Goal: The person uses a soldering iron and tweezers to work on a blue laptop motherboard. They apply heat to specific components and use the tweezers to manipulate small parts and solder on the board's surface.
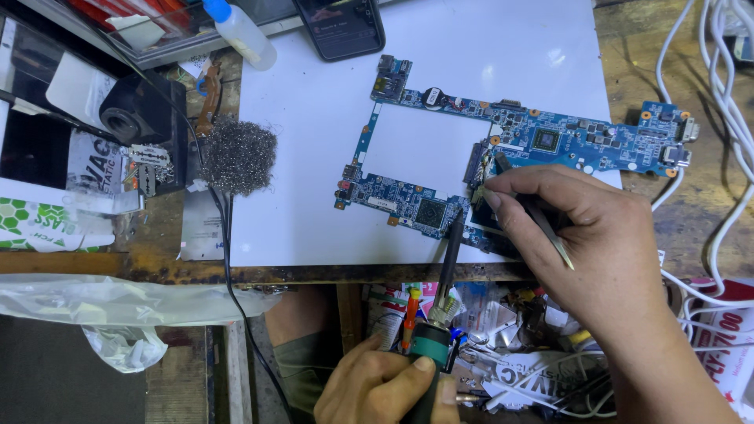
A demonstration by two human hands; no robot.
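Now mid-soldering, the left hand [385,385] grips the iron [448,275] on the board [542,141] while the right hand [597,235] pinches tweezers [542,220]; next calls for steady tips.

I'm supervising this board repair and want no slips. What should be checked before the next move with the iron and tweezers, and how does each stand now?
1. Left hand grips the soldering iron firmly by its green handle: ok.
2. Iron tip sits on the circuit board near its lower chip, not on the white mat: ok.
3. Right hand holds the tweezers with their points at the work spot: ok.
4. Tweezers actually pinch a part: cannot tell, fingers hide the points.
5. Steel wool tip cleaner within reach, left of the board: ok.
6. White cables kept off the board: not ok, they run against its right end.
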